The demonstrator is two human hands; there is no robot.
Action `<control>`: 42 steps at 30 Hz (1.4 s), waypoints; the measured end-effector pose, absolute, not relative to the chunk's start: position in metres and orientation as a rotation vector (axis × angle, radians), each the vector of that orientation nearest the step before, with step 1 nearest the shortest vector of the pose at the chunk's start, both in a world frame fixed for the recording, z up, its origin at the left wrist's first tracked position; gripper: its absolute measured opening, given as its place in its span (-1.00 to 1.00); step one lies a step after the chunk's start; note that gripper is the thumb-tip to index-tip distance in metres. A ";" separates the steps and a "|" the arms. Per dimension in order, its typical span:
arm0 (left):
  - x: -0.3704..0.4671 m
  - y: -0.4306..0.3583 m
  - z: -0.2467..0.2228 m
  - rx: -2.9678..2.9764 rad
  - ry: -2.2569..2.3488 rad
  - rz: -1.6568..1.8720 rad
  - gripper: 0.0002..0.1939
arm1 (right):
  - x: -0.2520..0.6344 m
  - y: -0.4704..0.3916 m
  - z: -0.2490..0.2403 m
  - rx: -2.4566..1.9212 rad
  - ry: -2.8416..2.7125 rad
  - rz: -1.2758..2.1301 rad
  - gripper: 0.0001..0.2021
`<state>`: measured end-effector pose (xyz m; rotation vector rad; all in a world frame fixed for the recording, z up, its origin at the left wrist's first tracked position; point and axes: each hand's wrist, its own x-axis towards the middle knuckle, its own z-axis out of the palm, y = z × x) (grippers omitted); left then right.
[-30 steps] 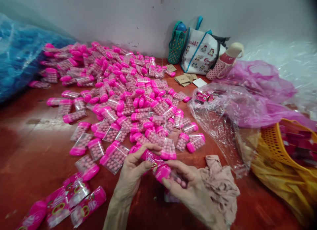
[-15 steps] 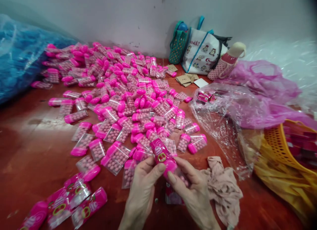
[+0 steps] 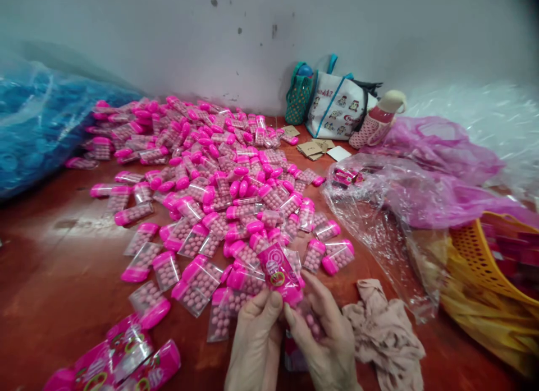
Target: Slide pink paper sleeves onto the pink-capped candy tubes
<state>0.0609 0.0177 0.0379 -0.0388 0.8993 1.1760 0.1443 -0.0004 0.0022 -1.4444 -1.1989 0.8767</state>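
L hand (image 3: 256, 337): part-closed, thumb and fingers pinching a printed pink sleeve (image 3: 275, 265) near its lower end. R hand (image 3: 326, 332): fingers curled around a clear container (image 3: 311, 323) w/ pink balls, thumb close to L thumb. Sleeve and container meet btwn the two hands, ctr. front of the red surface (image 3: 63, 273); sleeve tilts up and to the left, container slopes down to the right. (Exact overlap of sleeve and cap: cannot tell, fingers obstruct.)

Loose stock: lg. pile of pink-capped containers (image 3: 210, 172), unsleeved, spread beyond the hands toward the wall. Sleeved containers (image 3: 158, 366): small group, front L corner, lying flat, some touching.

R side, adj. to R hand: crumpled beige cloth (image 3: 387, 332). Farther R: yellow basket (image 3: 474, 251) w/ dark pink pcs. inside. Clear plastic bag (image 3: 379, 194) lies btwn pile and basket, next to a pink plastic bag (image 3: 442, 144).

Rear, near wall: white tote (image 3: 337, 102) w/ blue trim; cardboard pcs. (image 3: 311, 150) in front. Rear L: blue plastic bag (image 3: 46, 122), adj. to pile.
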 end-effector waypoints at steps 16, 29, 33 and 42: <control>0.048 0.020 0.034 0.175 0.884 1.123 -0.90 | 0.150 0.009 0.032 -1.406 -1.306 1.230 -0.48; 0.033 0.031 0.031 0.130 1.009 1.370 -0.88 | 0.134 0.002 0.024 -1.436 -1.295 1.153 -0.86; 0.042 0.030 0.033 0.110 1.020 1.367 -0.90 | 0.128 -0.001 0.024 -1.447 -1.297 1.050 -0.85; 0.040 0.027 0.036 0.087 0.951 1.329 -0.86 | 0.122 -0.001 0.022 -1.450 -1.234 0.883 -0.81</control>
